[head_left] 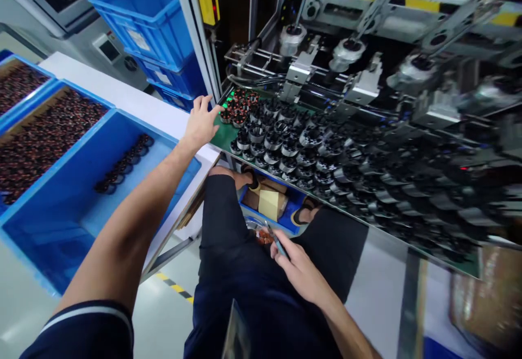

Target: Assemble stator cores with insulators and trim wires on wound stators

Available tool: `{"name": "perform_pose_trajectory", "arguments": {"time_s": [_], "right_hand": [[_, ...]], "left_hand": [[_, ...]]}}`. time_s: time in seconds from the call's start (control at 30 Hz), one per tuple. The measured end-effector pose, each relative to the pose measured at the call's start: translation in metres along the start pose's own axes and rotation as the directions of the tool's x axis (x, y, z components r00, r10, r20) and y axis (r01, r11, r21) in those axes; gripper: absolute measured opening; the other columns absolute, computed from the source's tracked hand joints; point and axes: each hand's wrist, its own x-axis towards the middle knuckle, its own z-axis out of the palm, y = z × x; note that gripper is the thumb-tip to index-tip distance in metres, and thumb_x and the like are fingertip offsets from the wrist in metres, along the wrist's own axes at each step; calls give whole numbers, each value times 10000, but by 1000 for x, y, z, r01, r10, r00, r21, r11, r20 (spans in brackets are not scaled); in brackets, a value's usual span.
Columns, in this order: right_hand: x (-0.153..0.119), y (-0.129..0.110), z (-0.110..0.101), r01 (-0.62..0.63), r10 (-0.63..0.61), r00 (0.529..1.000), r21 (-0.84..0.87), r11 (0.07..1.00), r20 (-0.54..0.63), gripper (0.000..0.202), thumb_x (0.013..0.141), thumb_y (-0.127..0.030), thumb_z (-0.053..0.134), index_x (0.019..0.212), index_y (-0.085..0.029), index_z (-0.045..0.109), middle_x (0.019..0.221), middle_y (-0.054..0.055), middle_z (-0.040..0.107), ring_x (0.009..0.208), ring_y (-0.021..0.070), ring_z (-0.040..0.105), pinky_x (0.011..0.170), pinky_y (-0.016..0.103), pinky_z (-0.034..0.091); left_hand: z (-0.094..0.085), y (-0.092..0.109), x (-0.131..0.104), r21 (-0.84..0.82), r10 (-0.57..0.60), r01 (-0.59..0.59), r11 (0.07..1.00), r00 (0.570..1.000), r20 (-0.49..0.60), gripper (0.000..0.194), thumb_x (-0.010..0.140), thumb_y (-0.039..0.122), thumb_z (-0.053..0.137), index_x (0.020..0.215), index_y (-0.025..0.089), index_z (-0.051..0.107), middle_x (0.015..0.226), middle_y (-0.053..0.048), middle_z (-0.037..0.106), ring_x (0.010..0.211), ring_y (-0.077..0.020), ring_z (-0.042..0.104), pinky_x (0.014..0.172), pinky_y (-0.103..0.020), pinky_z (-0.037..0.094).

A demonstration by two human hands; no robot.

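Observation:
My left hand (pixel 202 122) is stretched out to the green work surface's left end (pixel 223 137), fingers spread and holding nothing. Its fingertips are beside a group of copper-wound motor cores (pixel 240 106); whether they touch one I cannot tell. Rows of black and silver ring-shaped cores (pixel 281 141) stand to the right of that group. Low over my lap, my right hand (pixel 296 266) is closed around a slim grey pointed tool (pixel 277 240). The tool's tip points up and away from me, above a round bowl with copper-coloured scraps (pixel 263 236).
A blue crate (pixel 53 228) on my left holds a short row of cores; fuller crates (pixel 53 125) stand beyond it. Stacked blue bins (pixel 142 16) rise behind a metal post. Winding machinery (pixel 342 60) spans the back. A blue tray with cardboard (pixel 271 204) lies between my feet.

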Motion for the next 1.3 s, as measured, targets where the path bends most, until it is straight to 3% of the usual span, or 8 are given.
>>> {"name": "perform_pose_trajectory", "arguments": {"time_s": [0.23,0.43,0.63,0.8,0.93,1.03,1.17,1.3], "right_hand": [[-28,39,2,-123,121,992,134,983,22,808,1064,-493,524,1823,-235,624,1123,53,788,1043,265,718,1097,436,544],[-27,50,-2,-92,92,996,197,976,8,701,1073,-409,525,1725,-219,700,1023,9,740,925,211,672,972,378,543],[-1,-1,-10,238,-147,943,295,925,-300,344,1158,-433,705,1299,-191,905,844,-4,745,745,159,665,786,311,576],[4,-52,-9,402,-188,843,359,842,-503,382,1164,-613,785,1208,-271,947,963,32,845,736,165,718,772,334,644],[3,-93,-20,698,-445,647,245,673,-620,139,1129,-412,919,1218,-313,960,960,21,878,726,164,746,752,331,658],[5,-106,-21,747,-481,603,240,620,-637,155,1122,-406,939,1231,-296,950,785,-20,770,632,141,644,640,309,572],[4,-104,-19,732,-446,630,293,616,-636,108,1128,-376,927,1127,-269,941,784,-24,728,653,130,608,641,299,538],[-2,-99,-37,501,-337,855,457,735,-395,147,1113,-374,939,1077,-234,908,819,-26,687,687,121,558,658,285,491]], "left_hand": [[9,2,17,-80,-46,50,996,997,55,112,923,211,895,1016,203,834,1736,-197,647,1750,-498,396,1432,-711,376],[-4,-1,2,-348,-237,202,915,969,-63,330,1026,481,780,924,234,588,983,-74,729,1062,-289,740,1047,-441,633],[-39,91,-103,-728,-69,-151,669,962,-264,394,1013,588,949,1006,246,753,957,-26,781,877,-210,741,854,-347,621],[-39,185,-196,-766,107,-338,546,936,-336,265,983,443,1036,1058,288,834,1114,-76,875,1205,-370,848,1051,-547,698],[-23,207,-223,-719,149,-366,591,926,-348,429,834,453,1159,1069,293,838,1146,-79,871,1183,-374,874,906,-506,728],[-19,209,-231,-674,192,-376,636,923,-334,469,845,464,1159,1160,303,851,1245,-84,878,1173,-325,869,852,-455,727],[-20,210,-236,-622,224,-381,684,921,-318,534,861,455,1157,1265,305,842,1285,-77,882,1165,-300,875,859,-413,740],[-13,199,-230,-413,288,-456,788,867,-407,462,881,426,1140,1205,300,836,1450,-77,878,1205,-325,888,862,-428,769]]}}
